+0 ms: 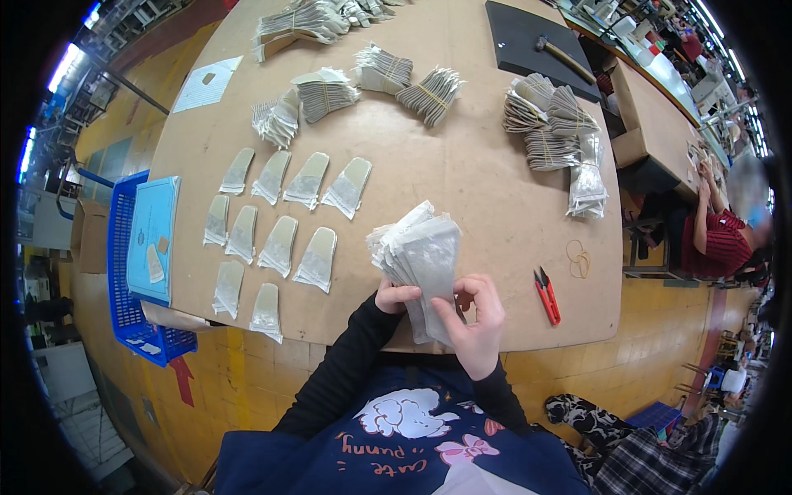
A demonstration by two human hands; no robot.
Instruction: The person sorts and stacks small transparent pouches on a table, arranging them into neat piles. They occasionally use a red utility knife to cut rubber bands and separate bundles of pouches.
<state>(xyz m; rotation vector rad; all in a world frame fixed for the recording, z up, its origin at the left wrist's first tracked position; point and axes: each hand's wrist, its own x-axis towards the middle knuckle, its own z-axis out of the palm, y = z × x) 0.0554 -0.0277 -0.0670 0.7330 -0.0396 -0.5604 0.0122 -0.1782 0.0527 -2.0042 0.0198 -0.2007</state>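
Observation:
Near the table's front edge, a fanned stack of tapered grey-white fabric pieces point(421, 252) is held between my two hands. My left hand point(397, 296) is closed on the stack's left side, its thumb lying across the front. On the other side, my right hand point(478, 323) pinches the lower right edge with thumb and fingers. Small piles of similar tapered pieces point(307, 178) lie in rows to the left of the stack. Red-handled thread snips point(548, 299) and loose rubber bands point(579, 261) lie to the right.
Banded bundles point(328, 96) sit toward the back, with more bundles point(551, 124) at the right. A hammer point(568, 59) rests on a black board point(528, 37). A blue basket point(124, 305) adjoins the table's left side. A person in a red top point(716, 239) sits at another table, right.

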